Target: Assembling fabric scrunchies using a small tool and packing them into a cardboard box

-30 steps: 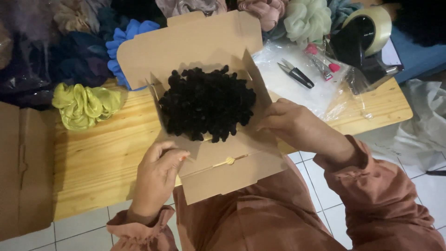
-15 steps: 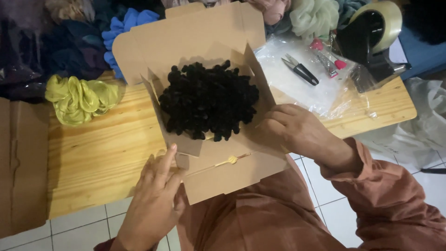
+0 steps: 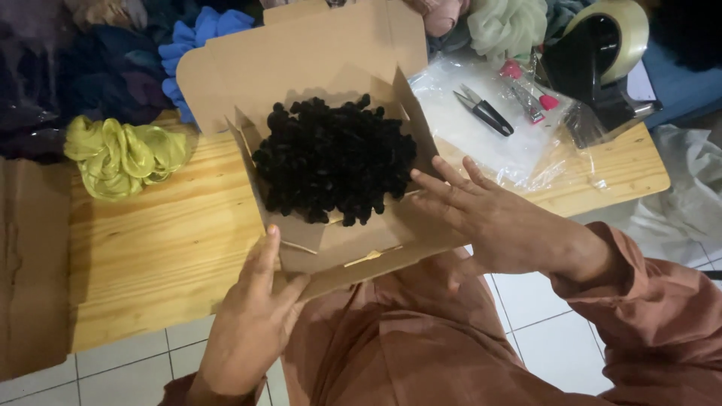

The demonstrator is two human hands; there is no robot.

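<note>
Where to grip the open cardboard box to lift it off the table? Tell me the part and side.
Grip the cardboard box by its two side walls, one hand from each side. The lid stands open at the back and the top is filled with black scrunchies, so only the sides give flat surfaces. The left hand and right hand already flank it near the front corners.

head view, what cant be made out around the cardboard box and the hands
- Floor of the cardboard box: hidden by the black fluffy pile, head view.
- Left hand palm: faces away.
- Tape dispenser: cut off by the top edge.
- Snips blades: too small to tell.
</note>
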